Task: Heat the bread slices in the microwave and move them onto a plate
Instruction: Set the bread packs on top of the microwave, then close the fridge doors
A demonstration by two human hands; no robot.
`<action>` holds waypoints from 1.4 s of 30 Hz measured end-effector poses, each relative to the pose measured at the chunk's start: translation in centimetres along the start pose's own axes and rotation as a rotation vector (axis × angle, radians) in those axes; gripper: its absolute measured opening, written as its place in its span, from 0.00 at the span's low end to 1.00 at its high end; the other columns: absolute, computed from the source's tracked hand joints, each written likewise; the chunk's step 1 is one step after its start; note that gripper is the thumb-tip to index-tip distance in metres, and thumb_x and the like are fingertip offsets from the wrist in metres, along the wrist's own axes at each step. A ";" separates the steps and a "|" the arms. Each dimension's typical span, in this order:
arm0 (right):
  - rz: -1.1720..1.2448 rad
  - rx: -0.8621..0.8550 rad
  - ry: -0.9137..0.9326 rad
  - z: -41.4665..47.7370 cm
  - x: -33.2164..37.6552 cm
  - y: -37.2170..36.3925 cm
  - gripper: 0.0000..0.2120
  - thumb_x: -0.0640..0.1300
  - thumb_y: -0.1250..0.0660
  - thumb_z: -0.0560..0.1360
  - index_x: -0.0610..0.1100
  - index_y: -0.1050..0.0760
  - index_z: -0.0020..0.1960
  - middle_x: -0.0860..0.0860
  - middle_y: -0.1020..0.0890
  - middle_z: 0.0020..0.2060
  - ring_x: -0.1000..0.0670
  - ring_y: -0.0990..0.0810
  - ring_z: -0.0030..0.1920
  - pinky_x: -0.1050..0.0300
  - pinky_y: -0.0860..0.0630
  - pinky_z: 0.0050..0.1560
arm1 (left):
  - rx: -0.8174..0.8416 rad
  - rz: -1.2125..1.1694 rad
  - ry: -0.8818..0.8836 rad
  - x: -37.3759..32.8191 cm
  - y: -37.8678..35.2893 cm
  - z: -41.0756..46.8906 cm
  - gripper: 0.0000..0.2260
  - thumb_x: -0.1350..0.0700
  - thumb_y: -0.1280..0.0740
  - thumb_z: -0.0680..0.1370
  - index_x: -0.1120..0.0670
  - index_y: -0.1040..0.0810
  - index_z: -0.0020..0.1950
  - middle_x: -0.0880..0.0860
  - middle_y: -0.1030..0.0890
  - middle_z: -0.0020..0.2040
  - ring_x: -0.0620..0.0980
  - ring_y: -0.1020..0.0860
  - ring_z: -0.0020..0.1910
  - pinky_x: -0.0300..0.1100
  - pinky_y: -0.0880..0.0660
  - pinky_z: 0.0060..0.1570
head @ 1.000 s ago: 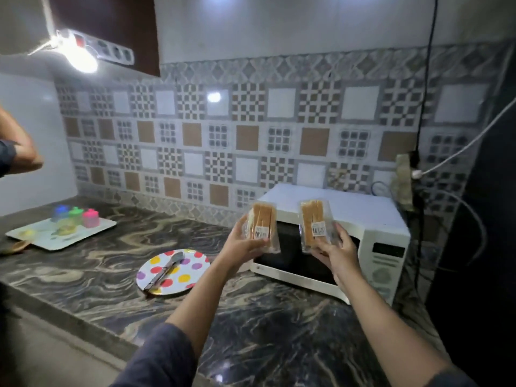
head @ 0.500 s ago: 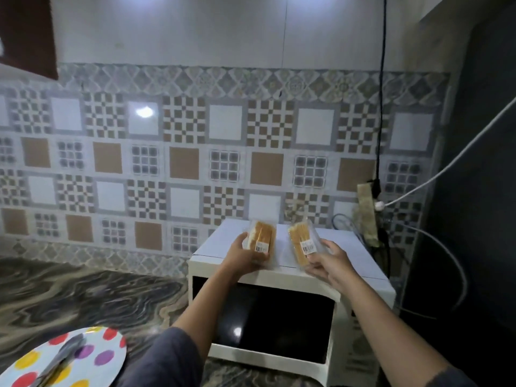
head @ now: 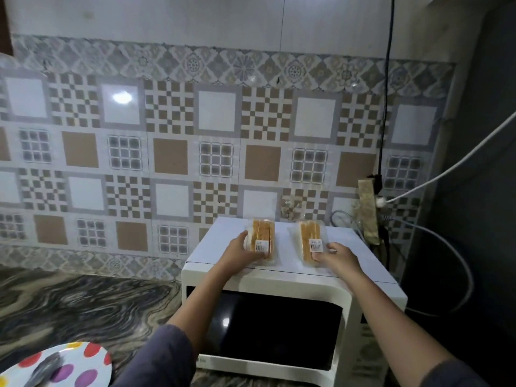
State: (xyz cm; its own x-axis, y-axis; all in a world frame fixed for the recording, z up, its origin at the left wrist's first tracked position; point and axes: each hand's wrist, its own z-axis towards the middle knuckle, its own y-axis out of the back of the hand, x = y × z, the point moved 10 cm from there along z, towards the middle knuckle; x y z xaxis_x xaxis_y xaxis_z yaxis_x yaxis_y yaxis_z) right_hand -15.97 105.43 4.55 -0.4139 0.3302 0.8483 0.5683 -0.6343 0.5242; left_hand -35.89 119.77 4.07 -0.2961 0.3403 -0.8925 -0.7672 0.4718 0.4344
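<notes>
Two clear packs of bread slices lie on top of the white microwave [head: 212, 248]. My left hand [head: 241, 248] grips the left bread pack [head: 262, 236] from its left side. The right bread pack [head: 310, 238], with a barcode label, is held at its near end by my right hand [head: 339, 256]. Both packs rest on the microwave's top. The microwave's dark door [head: 276, 331] is shut. A polka-dot plate [head: 83, 361] with a dark blurred utensil [head: 46, 368] on it sits at the bottom left on the marbled counter [head: 83, 305].
A patterned tile wall [head: 167, 152] stands behind the microwave. A power strip [head: 368, 210] with black and white cables hangs at the right. A dark surface [head: 480, 191] closes off the right side.
Both hands have lowered the bread packs from in front of the microwave onto its top. The view has shifted right and closer, so the plate slid to the bottom left corner.
</notes>
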 end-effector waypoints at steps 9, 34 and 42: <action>0.014 -0.056 -0.066 -3.6 -0.5 0.4 0.21 0.47 0.35 0.75 0.41 0.30 0.66 0.45 0.26 0.64 0.44 0.27 0.61 0.53 0.31 0.58 | -0.031 0.071 -0.052 0.1 0.8 -1.3 0.27 0.52 0.33 0.76 0.57 0.37 0.73 0.57 0.33 0.71 0.55 0.32 0.68 0.48 0.35 0.68; 0.239 -0.968 -0.553 -61.6 -16.5 16.1 0.14 0.37 0.37 0.76 0.43 0.27 0.62 0.49 0.22 0.50 0.46 0.24 0.56 0.54 0.28 0.56 | 0.815 -0.247 -0.505 -11.9 -22.5 -43.3 0.19 0.61 0.37 0.78 0.57 0.31 0.69 0.55 0.31 0.67 0.50 0.30 0.65 0.36 0.33 0.60; 0.294 -1.336 -0.633 -85.4 -18.3 24.6 0.13 0.36 0.36 0.74 0.41 0.25 0.58 0.44 0.21 0.49 0.45 0.22 0.49 0.52 0.26 0.49 | 1.168 -0.296 -0.608 -18.8 -31.3 -66.9 0.18 0.62 0.37 0.78 0.58 0.31 0.68 0.54 0.29 0.65 0.50 0.29 0.64 0.37 0.34 0.58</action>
State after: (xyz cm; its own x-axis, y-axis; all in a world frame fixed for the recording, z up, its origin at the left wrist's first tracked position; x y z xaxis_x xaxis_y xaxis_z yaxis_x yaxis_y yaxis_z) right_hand -55.13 24.07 -4.41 0.1613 0.0995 0.9819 -0.6175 -0.7659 0.1790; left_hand -44.39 44.15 -0.90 0.3253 0.2665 -0.9073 0.2608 0.8970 0.3570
